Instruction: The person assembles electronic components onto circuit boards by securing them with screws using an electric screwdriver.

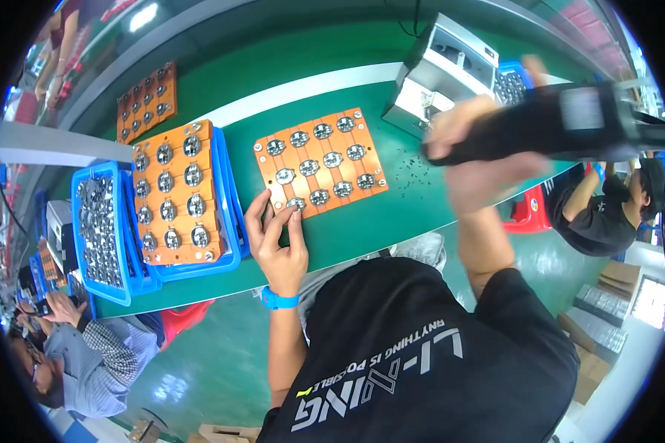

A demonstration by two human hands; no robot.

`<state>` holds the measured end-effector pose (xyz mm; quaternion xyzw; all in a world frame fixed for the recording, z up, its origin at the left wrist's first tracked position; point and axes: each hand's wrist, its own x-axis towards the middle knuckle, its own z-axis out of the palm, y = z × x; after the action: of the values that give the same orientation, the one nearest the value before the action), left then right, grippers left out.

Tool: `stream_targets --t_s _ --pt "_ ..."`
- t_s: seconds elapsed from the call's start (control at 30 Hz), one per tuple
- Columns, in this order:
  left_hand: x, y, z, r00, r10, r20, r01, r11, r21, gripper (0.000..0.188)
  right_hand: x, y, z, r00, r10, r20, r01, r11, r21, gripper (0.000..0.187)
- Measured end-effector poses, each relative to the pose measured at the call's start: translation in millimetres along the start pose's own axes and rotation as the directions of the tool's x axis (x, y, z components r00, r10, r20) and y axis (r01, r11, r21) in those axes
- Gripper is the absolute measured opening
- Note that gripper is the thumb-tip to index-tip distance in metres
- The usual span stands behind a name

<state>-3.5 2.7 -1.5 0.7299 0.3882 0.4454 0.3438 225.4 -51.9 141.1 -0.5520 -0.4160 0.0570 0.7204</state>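
Observation:
Directly in front of me, an orange fixture plate (300,153) lies on the green bench, with rows of round metal-and-black parts set in it. My left hand (279,247) rests at its near left edge, fingers apart and fingertips touching the plate. In my right hand (488,179), smeared by motion, is a black power screwdriver (554,125), raised to the right of the plate. Its tip cannot be made out. Beneath and left of that hand, small dark screws (412,176) are scattered over the bench.
A silver screw feeder (451,66) stands at the back right, before a blue bin of parts (511,85). On the left, another filled orange plate (176,162) tops blue trays (233,214), beside a blue parts bin (100,229). Another plate (148,102) lies far left. Co-workers sit at both sides.

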Motion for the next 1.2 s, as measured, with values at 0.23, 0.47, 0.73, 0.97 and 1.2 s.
stream_targets --t_s 0.23,0.47,0.73,0.97,1.2 --pt "-0.1 3.6 -1.0 1.0 0.014 0.017 -0.014 1.0 0.026 0.009 69.1 -31.4 -120.7 0.912 -0.388 -0.134 0.37 0.918 -0.14 0.1" --pt "-0.8 3.5 -1.2 1.0 0.011 0.028 -0.013 0.998 0.063 0.009 40.6 -8.5 -79.1 0.967 -0.237 -0.098 0.225 0.967 -0.122 0.101" --pt "0.7 3.3 0.5 1.0 0.018 0.025 -0.019 1.0 0.024 0.011 36.8 67.5 -49.7 0.968 -0.202 -0.151 0.207 0.978 0.014 0.08" --pt "0.6 2.2 -4.1 0.999 0.037 0.027 -0.038 0.997 0.064 0.019 34.0 81.9 -41.2 0.961 -0.241 -0.139 0.245 0.97 0.011 0.075" --pt "-2.9 3.0 -9.4 0.998 0.023 0.053 -0.025 0.999 0.039 0.033 31.8 73.4 -35.4 0.991 -0.073 -0.11 0.08 0.995 0.062 0.062"
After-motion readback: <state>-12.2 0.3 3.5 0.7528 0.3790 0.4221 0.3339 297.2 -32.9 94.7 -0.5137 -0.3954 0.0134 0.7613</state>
